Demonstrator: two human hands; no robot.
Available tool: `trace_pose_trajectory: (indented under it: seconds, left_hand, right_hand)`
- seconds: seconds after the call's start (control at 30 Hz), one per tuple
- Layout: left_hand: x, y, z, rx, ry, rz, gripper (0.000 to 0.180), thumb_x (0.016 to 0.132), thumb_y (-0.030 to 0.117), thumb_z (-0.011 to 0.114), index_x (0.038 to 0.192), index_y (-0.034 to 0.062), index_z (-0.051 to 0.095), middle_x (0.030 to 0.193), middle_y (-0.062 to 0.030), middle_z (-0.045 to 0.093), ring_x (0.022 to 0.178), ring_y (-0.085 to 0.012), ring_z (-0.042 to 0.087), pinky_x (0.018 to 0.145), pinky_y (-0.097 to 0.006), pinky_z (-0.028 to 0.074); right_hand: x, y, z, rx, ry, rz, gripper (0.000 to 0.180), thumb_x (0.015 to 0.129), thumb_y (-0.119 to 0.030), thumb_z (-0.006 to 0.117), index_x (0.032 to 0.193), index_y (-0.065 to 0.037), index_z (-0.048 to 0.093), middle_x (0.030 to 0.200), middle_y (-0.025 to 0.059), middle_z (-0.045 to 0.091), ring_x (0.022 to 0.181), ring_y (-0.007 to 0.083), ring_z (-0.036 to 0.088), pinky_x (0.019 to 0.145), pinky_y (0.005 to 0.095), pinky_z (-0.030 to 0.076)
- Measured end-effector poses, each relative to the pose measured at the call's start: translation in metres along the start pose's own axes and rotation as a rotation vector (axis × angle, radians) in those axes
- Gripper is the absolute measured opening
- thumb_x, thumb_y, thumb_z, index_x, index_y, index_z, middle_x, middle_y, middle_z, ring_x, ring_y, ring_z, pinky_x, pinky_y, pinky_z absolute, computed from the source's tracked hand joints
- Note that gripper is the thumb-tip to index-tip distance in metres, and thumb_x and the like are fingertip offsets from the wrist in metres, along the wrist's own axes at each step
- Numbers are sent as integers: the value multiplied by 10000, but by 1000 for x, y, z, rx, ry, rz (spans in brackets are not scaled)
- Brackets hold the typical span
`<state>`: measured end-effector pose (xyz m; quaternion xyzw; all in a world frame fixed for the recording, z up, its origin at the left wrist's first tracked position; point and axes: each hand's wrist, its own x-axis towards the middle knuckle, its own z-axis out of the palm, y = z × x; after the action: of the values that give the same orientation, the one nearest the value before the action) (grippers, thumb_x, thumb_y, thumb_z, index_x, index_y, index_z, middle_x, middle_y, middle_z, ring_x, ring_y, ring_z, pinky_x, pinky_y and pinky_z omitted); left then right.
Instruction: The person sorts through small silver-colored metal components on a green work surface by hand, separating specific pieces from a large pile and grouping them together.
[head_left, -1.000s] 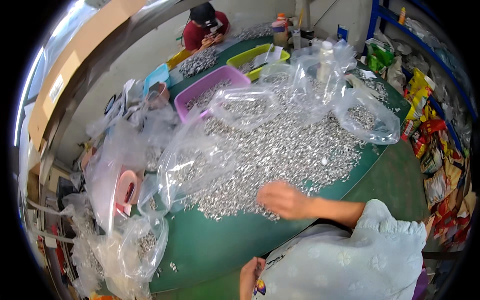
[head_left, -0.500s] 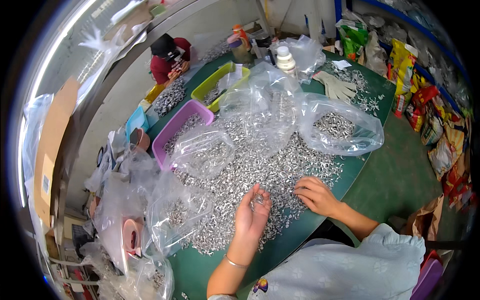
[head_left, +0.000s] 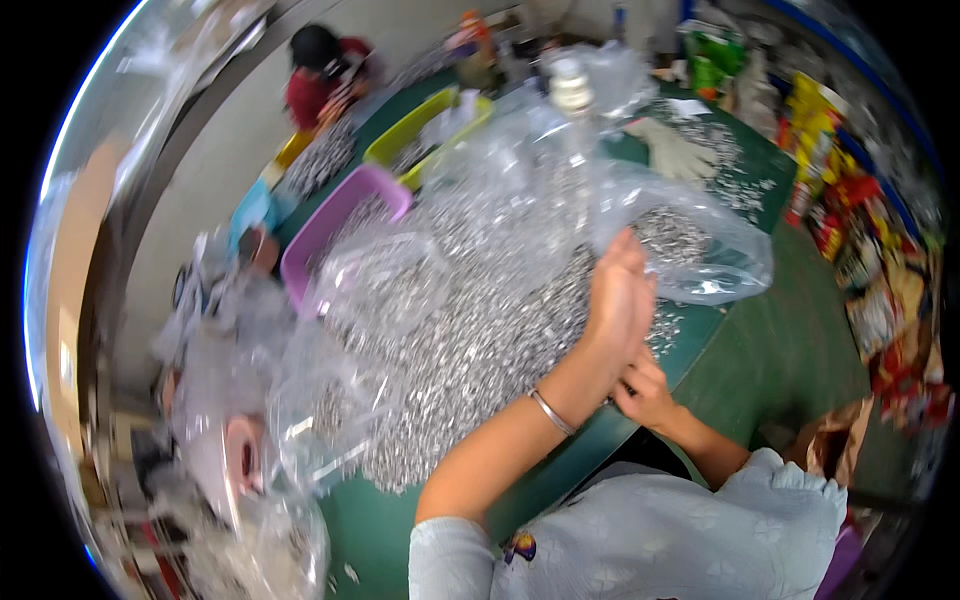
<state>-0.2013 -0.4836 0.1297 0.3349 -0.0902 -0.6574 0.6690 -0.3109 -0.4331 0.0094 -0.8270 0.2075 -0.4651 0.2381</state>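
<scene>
A wide heap of small silvery hook-shaped metal pieces (head_left: 500, 350) covers the table in front of me. My left hand (head_left: 620, 300) is stretched across to the heap's right side, beside the mouth of a clear plastic bag (head_left: 730, 285) with more pieces inside. Motion smears its fingers, and whatever lies in the palm is hidden. Close below its wrist is my right hand (head_left: 645, 393), at the table edge, with curled fingers. Its fingertips are partly covered by my left arm, so what they hold cannot be made out.
Further clear bags (head_left: 385, 270) lie on the heap. Purple (head_left: 300, 265) and yellow-green (head_left: 375, 150) bins stand behind at left. A white glove (head_left: 675, 150) and a white bottle (head_left: 570, 88) lie farther back. Another person (head_left: 325, 75) works at far left. A tape roll (head_left: 243, 453) sits at left.
My left hand has swung from the front of the heap rightward and away from me to the bag. The right hand has shifted slightly right and nearer. The view has tilted a little.
</scene>
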Motion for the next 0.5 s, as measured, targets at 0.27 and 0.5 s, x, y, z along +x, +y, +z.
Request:
trace_pose_trajectory:
  seconds: [0.27, 0.5]
  left_hand:
    - [-140, 14, -131, 1054, 71, 612, 280, 887, -43, 505, 1148, -13, 602, 1154, -152, 615, 1083, -261, 592, 957, -330, 431]
    - [-215, 0, -230, 1623, 620, 783, 418, 788, 20, 678, 1193, 27, 571, 1356, -182, 453, 1280, -397, 396, 1054, -481, 320]
  right_hand:
    - [6, -16, 0, -143, -366, 66, 404, 733, -88, 715, 1119, -29, 611, 1140, 153, 556, 1122, 362, 499, 959, 454, 351]
    - [7, -51, 23, -270, -590, -49, 673, 706, -183, 775, 1309, -82, 493, 1376, 189, 360, 1319, 403, 303, 1024, 493, 273]
